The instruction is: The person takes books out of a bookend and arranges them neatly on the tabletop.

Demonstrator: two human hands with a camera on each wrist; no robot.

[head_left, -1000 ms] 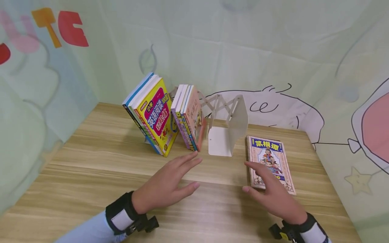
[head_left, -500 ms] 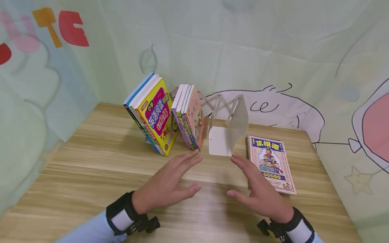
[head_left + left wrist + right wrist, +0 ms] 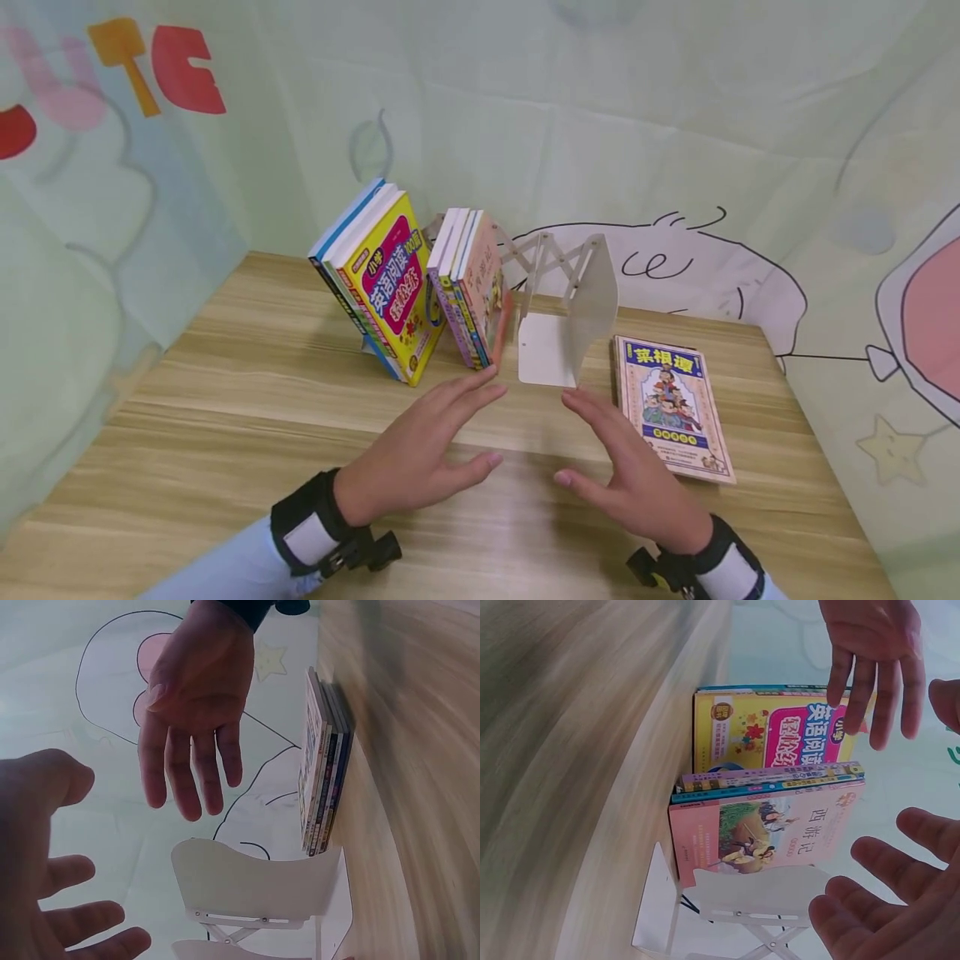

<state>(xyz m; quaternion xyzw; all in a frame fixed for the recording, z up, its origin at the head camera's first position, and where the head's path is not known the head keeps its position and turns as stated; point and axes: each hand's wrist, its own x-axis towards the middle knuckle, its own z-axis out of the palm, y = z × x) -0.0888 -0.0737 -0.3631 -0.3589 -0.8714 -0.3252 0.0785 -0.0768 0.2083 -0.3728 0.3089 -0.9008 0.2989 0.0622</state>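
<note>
My left hand [image 3: 420, 450] hovers over the table with straight fingers, palm turned inward, holding nothing. Opposite it, my right hand [image 3: 637, 475] is held the same way, close by the flat book stack, also holding nothing. Beyond the hands stands a white folding bookend rack [image 3: 592, 300] with a crisscross back. A yellow-covered book [image 3: 397, 292] and others beside it lean in the rack's left part. Right of them, thinner books stand with a pink-covered book [image 3: 772, 832] outermost. The rack's right compartment shows its bare white base plate [image 3: 547, 350].
Several books lie flat in a stack [image 3: 675, 408] on the right of the wooden table [image 3: 225, 417]; their spines show in the left wrist view. A printed cloth backdrop [image 3: 480, 125] rises behind the table and along both sides.
My right hand has moved left, off the flat stack and nearer to my left hand, uncovering more of the top book's cover. My left hand has hardly moved.
</note>
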